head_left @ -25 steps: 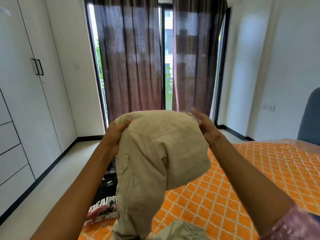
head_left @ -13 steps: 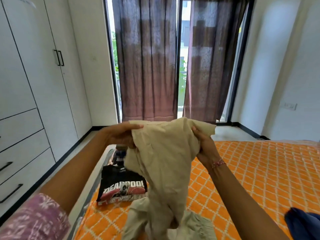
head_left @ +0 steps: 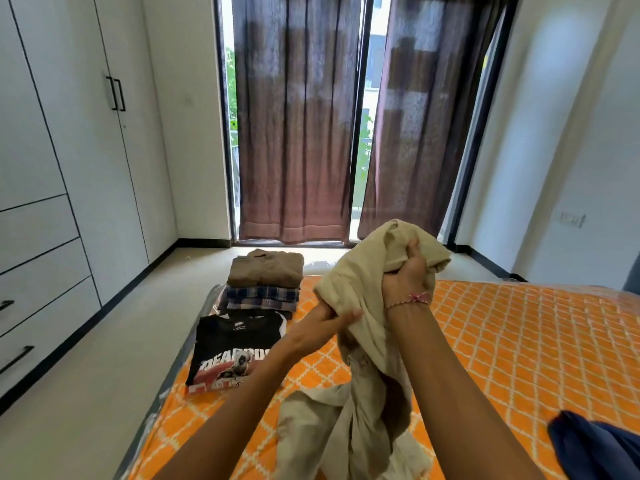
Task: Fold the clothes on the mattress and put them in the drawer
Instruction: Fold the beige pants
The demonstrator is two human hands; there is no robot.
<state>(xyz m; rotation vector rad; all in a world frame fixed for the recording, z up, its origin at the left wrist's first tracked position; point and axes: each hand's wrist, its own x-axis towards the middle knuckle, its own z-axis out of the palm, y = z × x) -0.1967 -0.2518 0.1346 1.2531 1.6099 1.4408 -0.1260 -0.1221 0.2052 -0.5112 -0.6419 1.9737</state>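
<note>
Beige cloth: the beige garment (head_left: 360,306) is bunched and held up over the mattress (head_left: 519,341) at about 1 o'clock from the frame's centre, its lower part trailing down in a heap onto the mattress at 6 o'clock.
Right hand: the right hand (head_left: 407,271) clenches a fold of the garment near its top, fingers curled into the cloth, a pink thread bracelet (head_left: 412,299) at the wrist.
Left hand: the left hand (head_left: 325,320) pinches the garment's left edge lower down, at the centre of the frame.
Change in hands: half a second ago the hands held the cloth level and apart at its two upper corners; now the right is higher and the left has dropped below it, close in, so the cloth is gathered rather than spread.
Change in view: the camera has tipped down and left, so more of the mattress shows.
Folded pile: a brown shirt (head_left: 266,268) on plaid shirts (head_left: 261,297) at 10 o'clock, now in plain sight.
Black T-shirt: the printed T-shirt (head_left: 232,348) lies folded just in front of that pile, at 9 o'clock.
Blue cloth: a dark blue garment (head_left: 595,448) at 4 o'clock.
Drawers: the white drawers (head_left: 38,289) stand along the left wall at 9 o'clock, all pushed in.
</note>
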